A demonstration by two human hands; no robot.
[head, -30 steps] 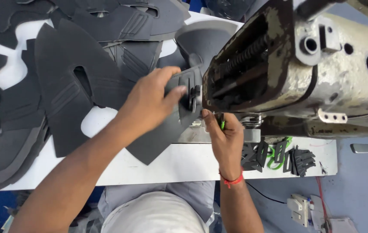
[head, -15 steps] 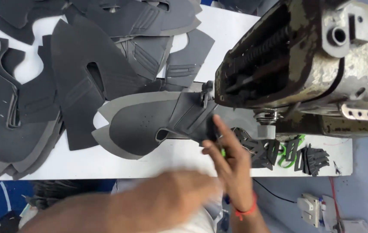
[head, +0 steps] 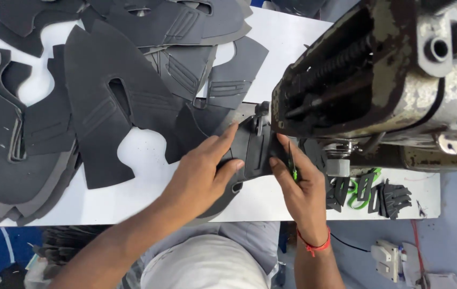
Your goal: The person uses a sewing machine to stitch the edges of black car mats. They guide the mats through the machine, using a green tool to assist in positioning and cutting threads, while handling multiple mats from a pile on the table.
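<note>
Your left hand (head: 199, 174) is pressing spread fingers flat on the dark shoe-upper piece (head: 250, 152) | your right hand (head: 301, 184) is pinching its edge, a green tool between the fingers | piece is lying just under the sewing machine head (head: 378, 80) | dark cut pieces (head: 105, 107) are piling beyond, left of the machine

Shoe upper pieces (head: 105, 112): matt dark grey synthetic sheet, stitched ribs. Sewing machine head (head: 394, 80): worn metal, chipped cream paint, grimy. Table (head: 148, 198): smooth white surface. Wrist thread (head: 314, 246): red cord.
</note>
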